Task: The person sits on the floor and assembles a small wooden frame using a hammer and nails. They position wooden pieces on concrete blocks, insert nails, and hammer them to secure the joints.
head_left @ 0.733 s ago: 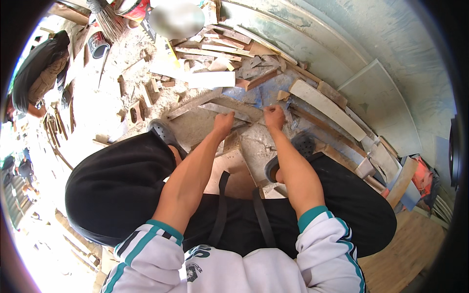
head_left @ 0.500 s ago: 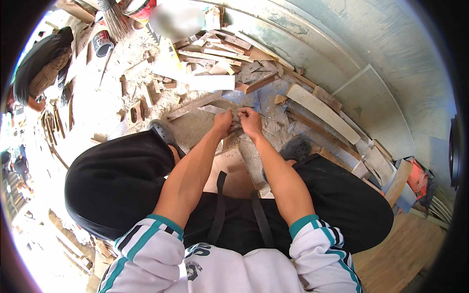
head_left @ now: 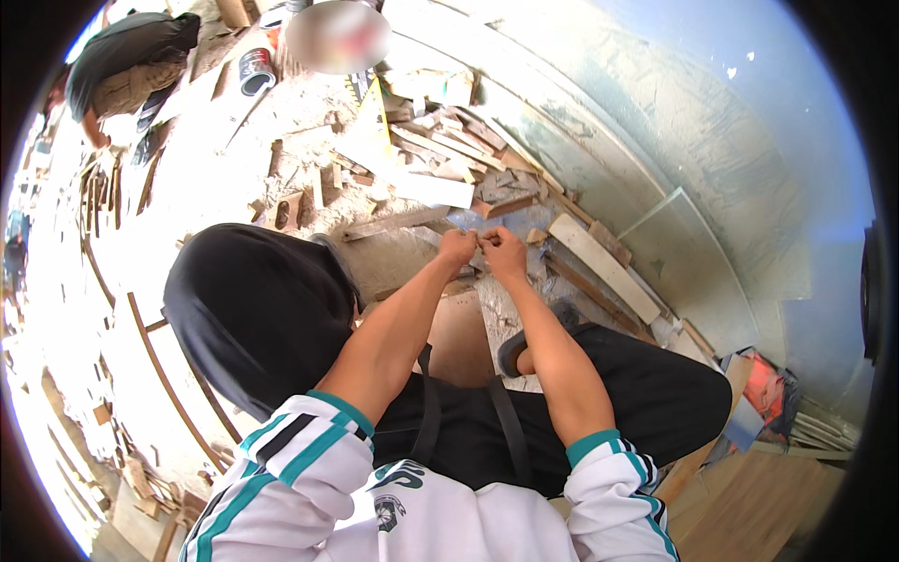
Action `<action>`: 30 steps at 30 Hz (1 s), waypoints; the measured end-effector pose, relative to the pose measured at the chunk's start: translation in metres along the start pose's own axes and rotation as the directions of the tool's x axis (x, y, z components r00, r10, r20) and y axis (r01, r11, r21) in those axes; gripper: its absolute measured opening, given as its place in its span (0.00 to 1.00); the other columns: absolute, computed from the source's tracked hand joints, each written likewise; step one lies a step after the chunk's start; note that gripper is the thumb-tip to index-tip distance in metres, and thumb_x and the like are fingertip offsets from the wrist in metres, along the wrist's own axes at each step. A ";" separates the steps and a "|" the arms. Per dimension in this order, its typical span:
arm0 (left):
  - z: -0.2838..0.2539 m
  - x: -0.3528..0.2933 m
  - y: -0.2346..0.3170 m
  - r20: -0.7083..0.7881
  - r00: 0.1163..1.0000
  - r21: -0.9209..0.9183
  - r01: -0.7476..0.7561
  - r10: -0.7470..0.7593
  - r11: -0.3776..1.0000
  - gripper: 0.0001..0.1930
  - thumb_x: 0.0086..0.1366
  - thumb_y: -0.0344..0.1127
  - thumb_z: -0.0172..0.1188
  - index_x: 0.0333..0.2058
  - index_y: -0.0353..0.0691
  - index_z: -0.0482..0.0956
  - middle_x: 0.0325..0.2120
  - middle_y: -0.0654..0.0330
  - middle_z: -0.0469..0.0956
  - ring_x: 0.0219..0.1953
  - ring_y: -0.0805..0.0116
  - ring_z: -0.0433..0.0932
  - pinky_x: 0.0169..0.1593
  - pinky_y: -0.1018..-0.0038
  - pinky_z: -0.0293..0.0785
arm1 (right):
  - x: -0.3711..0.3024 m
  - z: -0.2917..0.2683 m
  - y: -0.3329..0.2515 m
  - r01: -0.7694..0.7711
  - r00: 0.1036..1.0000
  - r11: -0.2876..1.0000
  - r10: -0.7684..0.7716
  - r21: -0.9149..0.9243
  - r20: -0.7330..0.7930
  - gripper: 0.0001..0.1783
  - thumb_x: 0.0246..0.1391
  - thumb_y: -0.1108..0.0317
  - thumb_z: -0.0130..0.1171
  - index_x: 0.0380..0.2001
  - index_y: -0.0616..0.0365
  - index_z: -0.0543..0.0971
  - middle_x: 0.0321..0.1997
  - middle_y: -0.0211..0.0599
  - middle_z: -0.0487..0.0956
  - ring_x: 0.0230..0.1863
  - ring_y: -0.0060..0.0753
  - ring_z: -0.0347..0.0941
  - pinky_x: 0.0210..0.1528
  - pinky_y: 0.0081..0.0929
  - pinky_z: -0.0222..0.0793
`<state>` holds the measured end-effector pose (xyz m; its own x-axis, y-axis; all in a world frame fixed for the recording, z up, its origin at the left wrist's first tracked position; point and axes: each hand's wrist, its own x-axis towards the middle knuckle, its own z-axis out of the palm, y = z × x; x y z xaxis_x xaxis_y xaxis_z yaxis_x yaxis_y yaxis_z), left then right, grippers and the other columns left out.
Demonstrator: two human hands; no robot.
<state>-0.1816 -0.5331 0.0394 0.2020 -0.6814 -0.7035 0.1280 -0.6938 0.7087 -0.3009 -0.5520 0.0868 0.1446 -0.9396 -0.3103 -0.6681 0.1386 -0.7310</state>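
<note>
My left hand (head_left: 458, 247) and my right hand (head_left: 504, 251) meet in front of me, fingertips nearly touching. Both have their fingers pinched together. Whatever lies between them is too small or too hidden to make out. Below the hands, between my legs, is a flat brown board (head_left: 459, 330). A pale wooden strip (head_left: 398, 223) lies on the dusty ground just beyond my left hand. To the right of my right hand rests a long whitish board (head_left: 604, 267).
Scrap wood (head_left: 449, 140) is heaped beyond my hands, beside a yellow-bladed handsaw (head_left: 373, 117). Large pale sheets (head_left: 693, 234) lean along the right. A dark open can (head_left: 255, 73) lies at the far left, near a bent-over person (head_left: 131, 66). Red-orange material (head_left: 766, 386) sits at the right.
The whole view has shifted, so the surroundings sit differently in it. My left knee looks higher and covers the left shoe. My hands stay close together, fingers still pinched.
</note>
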 end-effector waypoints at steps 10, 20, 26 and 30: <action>-0.049 -0.037 0.084 0.108 0.983 -0.556 -0.064 0.148 0.829 0.14 0.67 0.44 0.62 0.32 0.37 0.78 0.21 0.64 0.74 0.18 0.76 0.67 0.24 0.75 0.67 | 0.013 -0.068 -0.119 -0.006 0.988 0.999 0.012 0.035 -0.153 0.14 0.61 0.61 0.56 0.39 0.60 0.81 0.28 0.36 0.83 0.26 0.24 0.77 0.27 0.26 0.73; -0.144 -0.061 0.109 -0.095 0.967 -0.903 -0.183 0.235 0.389 0.07 0.72 0.37 0.50 0.39 0.40 0.73 0.32 0.61 0.78 0.32 0.70 0.77 0.40 0.71 0.79 | 0.057 -0.006 -0.291 0.611 0.788 0.529 -0.335 -0.589 0.517 0.12 0.55 0.62 0.58 0.37 0.58 0.82 0.34 0.49 0.83 0.39 0.45 0.80 0.44 0.37 0.74; -0.234 -0.082 0.074 -0.270 0.959 -0.904 -0.283 0.085 0.319 0.10 0.71 0.41 0.49 0.40 0.40 0.72 0.27 0.63 0.74 0.29 0.69 0.74 0.38 0.70 0.77 | 0.027 0.072 -0.390 0.853 0.517 0.300 -0.381 -0.427 0.766 0.16 0.52 0.59 0.57 0.37 0.59 0.82 0.40 0.55 0.81 0.45 0.53 0.79 0.48 0.44 0.73; -0.293 -0.113 0.021 -0.393 0.919 -0.886 -0.367 -0.040 0.283 0.13 0.70 0.48 0.50 0.33 0.45 0.71 0.18 0.69 0.64 0.20 0.75 0.66 0.27 0.75 0.69 | 0.009 0.133 -0.400 0.932 0.362 0.126 -0.295 -0.340 0.884 0.16 0.48 0.63 0.55 0.34 0.63 0.84 0.41 0.59 0.80 0.46 0.54 0.79 0.49 0.44 0.74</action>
<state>0.0824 -0.4028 0.1492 0.5624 -0.5064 -0.6537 0.8224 0.2606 0.5056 0.0651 -0.5738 0.2955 0.8949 -0.1046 -0.4338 -0.1976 -0.9645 -0.1751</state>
